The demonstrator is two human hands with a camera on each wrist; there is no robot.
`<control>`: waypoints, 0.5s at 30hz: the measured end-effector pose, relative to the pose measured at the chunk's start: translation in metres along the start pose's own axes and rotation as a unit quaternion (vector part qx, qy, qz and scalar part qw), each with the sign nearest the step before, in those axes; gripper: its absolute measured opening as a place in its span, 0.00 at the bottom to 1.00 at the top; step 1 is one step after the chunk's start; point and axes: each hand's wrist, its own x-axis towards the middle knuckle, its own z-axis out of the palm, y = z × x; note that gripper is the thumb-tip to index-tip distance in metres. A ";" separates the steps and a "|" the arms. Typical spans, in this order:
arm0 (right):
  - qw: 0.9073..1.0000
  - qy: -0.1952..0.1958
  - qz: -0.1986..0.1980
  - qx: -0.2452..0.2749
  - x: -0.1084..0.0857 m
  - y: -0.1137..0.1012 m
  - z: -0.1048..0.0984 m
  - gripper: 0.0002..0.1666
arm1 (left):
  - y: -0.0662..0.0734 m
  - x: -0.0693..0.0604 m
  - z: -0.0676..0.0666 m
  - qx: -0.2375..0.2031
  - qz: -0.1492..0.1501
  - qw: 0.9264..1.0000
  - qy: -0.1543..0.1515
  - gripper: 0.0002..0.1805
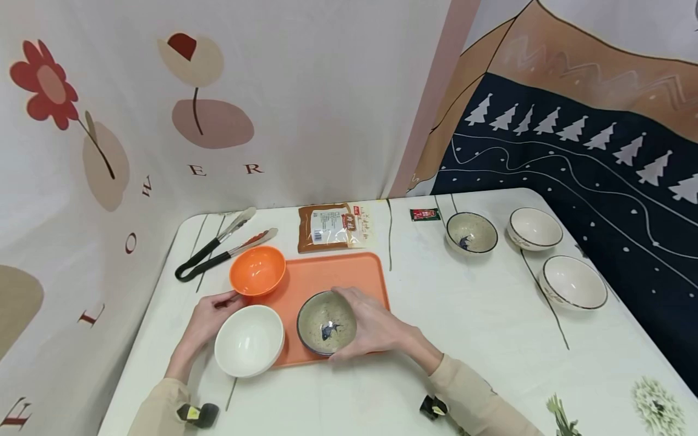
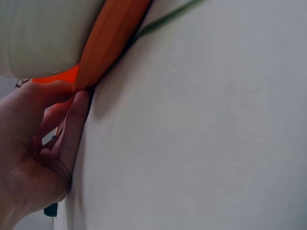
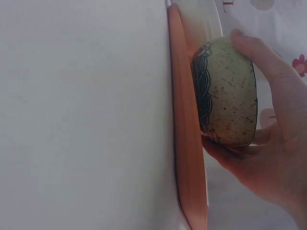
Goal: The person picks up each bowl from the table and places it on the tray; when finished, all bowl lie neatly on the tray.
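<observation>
My right hand point(image 1: 372, 324) grips a speckled grey-green bowl point(image 3: 228, 91) with a blue fish inside. Its thumb and fingers span opposite sides of the bowl, which stands on an orange tray point(image 1: 338, 272). At the tray's left edge, my left hand point(image 2: 36, 143) pinches the rim between thumb and fingers; part of this grip is hidden. A white bowl point(image 1: 249, 341) sits on the tray's left front part, just beside the left hand. Behind it, an orange bowl point(image 1: 257, 270) occupies the tray's back left corner.
Black-handled tongs point(image 1: 218, 248) lie at the back left. Behind the tray is a brown food packet point(image 1: 329, 227). A small red-green sachet point(image 1: 425, 214), another speckled bowl point(image 1: 471, 232) and two cream bowls point(image 1: 536, 228) point(image 1: 574, 282) are at the back right.
</observation>
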 end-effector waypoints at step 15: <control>1.000 -0.017 -0.012 -0.019 0.008 -0.009 0.011 0.75 | 0.001 -0.002 0.000 0.007 0.001 1.000 0.000 0.30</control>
